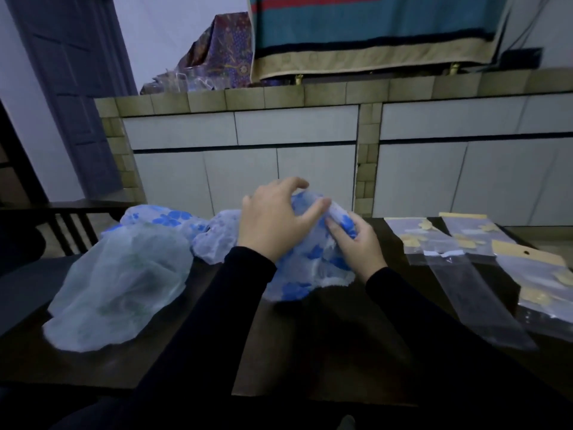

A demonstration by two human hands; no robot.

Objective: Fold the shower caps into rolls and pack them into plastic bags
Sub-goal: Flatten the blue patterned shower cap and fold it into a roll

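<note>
A translucent shower cap with blue flowers [310,268] lies bunched on the dark table [325,336] in the middle of the view. My left hand [276,218] grips its upper part from above, thumb and fingers curled round the fabric. My right hand [359,246] pinches the cap's right end, which looks partly rolled. Several more caps lie in a heap to the left: a pale one [117,283] in front and blue-flowered ones [167,218] behind. Narrow clear plastic bags [477,299] lie flat to the right.
Further clear bags with yellow header cards [527,252] lie at the table's right edge. A tiled counter with white cabinet doors [248,156] stands just behind the table. A dark chair back [68,221] is at the left.
</note>
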